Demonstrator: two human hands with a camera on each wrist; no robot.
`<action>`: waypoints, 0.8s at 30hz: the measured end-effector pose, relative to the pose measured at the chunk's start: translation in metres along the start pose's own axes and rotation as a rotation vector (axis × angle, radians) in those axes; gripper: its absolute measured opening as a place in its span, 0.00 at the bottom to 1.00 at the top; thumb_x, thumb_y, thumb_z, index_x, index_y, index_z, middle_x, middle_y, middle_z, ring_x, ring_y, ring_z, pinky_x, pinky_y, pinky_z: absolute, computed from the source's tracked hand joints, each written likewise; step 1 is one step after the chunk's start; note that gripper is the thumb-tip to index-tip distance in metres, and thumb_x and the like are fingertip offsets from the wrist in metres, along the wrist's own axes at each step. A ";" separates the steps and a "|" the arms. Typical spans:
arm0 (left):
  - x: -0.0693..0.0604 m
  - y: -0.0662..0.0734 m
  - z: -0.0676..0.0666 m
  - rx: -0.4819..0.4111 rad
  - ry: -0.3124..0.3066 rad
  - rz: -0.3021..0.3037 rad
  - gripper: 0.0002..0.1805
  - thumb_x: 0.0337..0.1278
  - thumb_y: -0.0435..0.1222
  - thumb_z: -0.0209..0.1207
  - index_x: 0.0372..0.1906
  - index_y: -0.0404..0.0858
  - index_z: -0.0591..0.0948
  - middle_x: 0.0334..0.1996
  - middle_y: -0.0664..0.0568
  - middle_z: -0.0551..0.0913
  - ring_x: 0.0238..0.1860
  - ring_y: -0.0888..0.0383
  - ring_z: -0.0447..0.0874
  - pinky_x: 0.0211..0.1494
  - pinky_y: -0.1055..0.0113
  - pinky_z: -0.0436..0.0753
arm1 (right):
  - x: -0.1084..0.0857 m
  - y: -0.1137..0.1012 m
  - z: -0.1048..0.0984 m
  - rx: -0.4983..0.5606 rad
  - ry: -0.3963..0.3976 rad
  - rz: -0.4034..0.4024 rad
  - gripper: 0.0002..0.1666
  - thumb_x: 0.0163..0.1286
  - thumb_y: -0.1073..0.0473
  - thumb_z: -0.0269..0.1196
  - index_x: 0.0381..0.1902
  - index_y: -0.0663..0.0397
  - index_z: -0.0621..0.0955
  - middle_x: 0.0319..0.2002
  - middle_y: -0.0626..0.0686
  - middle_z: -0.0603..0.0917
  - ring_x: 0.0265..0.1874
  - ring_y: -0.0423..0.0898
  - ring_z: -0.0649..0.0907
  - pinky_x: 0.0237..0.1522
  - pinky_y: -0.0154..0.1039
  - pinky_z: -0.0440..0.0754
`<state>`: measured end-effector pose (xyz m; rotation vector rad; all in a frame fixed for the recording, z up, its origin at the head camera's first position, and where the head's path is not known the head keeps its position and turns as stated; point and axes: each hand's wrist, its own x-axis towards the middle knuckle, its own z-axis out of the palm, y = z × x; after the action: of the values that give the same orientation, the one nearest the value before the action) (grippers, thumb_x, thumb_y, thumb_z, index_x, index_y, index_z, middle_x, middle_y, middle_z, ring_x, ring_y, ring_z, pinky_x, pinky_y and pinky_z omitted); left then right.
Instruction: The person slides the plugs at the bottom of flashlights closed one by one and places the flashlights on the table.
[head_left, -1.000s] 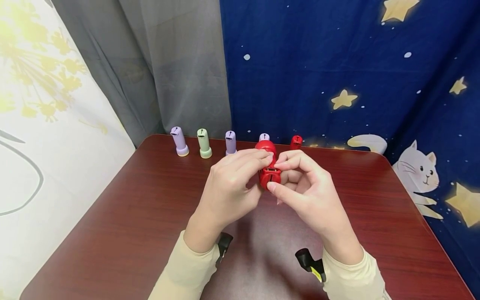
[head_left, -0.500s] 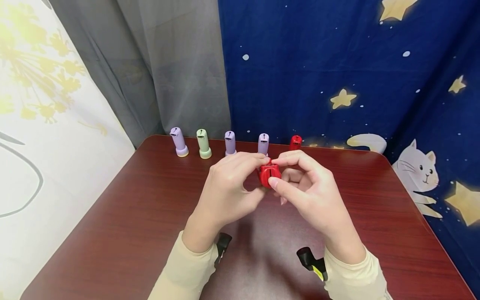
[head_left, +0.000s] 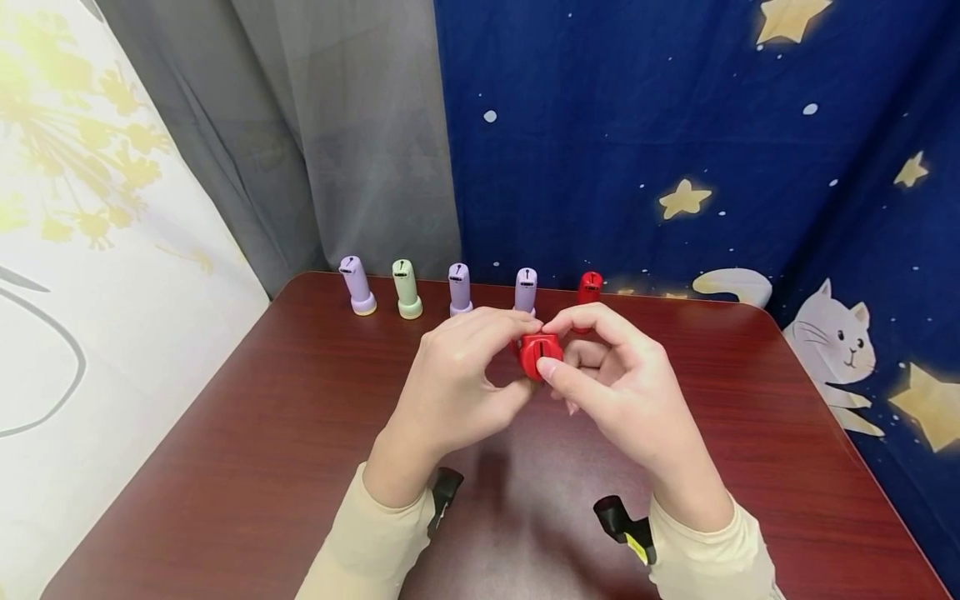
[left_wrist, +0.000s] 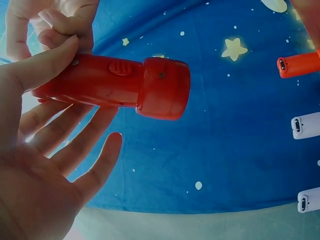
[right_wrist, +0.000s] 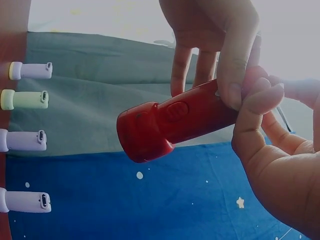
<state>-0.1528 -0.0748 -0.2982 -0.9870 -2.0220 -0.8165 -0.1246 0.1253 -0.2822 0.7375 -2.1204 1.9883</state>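
A red flashlight is held above the table between both hands, its wide head pointing away from the body. In the head view only the slotted tail end of the flashlight shows clearly. My left hand grips the body, with the thumb on one side and fingertips on the other in the left wrist view. Thumb and forefinger of my right hand pinch the tail end. The right wrist view shows an oval switch on the flashlight; the fingers partly hide its tail.
Along the table's back edge stand a purple flashlight, a green flashlight, two more purple ones and a red flashlight. Behind them hang a grey curtain and a blue starry curtain. The brown table lies below.
The held flashlight has tilted: its head, seen a second ago above the fingers, has dropped out of sight behind them, and the tail faces the head camera more. Both hands keep their hold.
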 end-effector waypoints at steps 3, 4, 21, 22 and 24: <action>0.000 0.000 0.000 0.001 -0.005 -0.006 0.17 0.48 0.31 0.74 0.47 0.38 0.89 0.46 0.50 0.93 0.50 0.56 0.92 0.58 0.62 0.89 | 0.000 0.000 0.001 0.021 0.015 0.001 0.17 0.68 0.75 0.67 0.51 0.63 0.77 0.27 0.50 0.82 0.20 0.48 0.81 0.24 0.39 0.83; 0.000 0.000 0.000 0.003 -0.007 -0.011 0.17 0.48 0.31 0.74 0.47 0.38 0.89 0.46 0.50 0.93 0.50 0.57 0.92 0.58 0.63 0.89 | 0.000 0.000 0.002 0.023 0.023 0.004 0.17 0.68 0.75 0.67 0.52 0.63 0.77 0.30 0.50 0.82 0.21 0.48 0.81 0.24 0.38 0.83; 0.001 0.003 -0.002 0.018 -0.116 -0.107 0.16 0.53 0.41 0.76 0.46 0.44 0.86 0.39 0.58 0.85 0.34 0.64 0.79 0.36 0.72 0.80 | 0.000 0.000 0.008 -0.149 0.101 -0.014 0.23 0.63 0.72 0.75 0.54 0.61 0.81 0.43 0.55 0.86 0.30 0.45 0.89 0.33 0.33 0.89; 0.001 0.004 -0.002 -0.002 -0.136 -0.125 0.17 0.54 0.41 0.76 0.48 0.44 0.85 0.40 0.58 0.84 0.35 0.65 0.78 0.37 0.73 0.80 | 0.000 0.000 0.008 -0.143 0.119 -0.022 0.22 0.63 0.72 0.74 0.54 0.61 0.81 0.44 0.55 0.86 0.30 0.44 0.88 0.33 0.32 0.89; 0.002 0.006 -0.004 -0.063 -0.183 -0.165 0.18 0.56 0.39 0.74 0.52 0.43 0.85 0.43 0.58 0.84 0.36 0.66 0.78 0.39 0.74 0.82 | 0.000 0.000 0.008 -0.142 0.150 -0.036 0.21 0.63 0.73 0.72 0.54 0.62 0.82 0.44 0.54 0.85 0.31 0.43 0.88 0.34 0.30 0.88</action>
<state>-0.1477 -0.0739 -0.2931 -0.9695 -2.2701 -0.9099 -0.1231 0.1178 -0.2829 0.5789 -2.1180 1.7923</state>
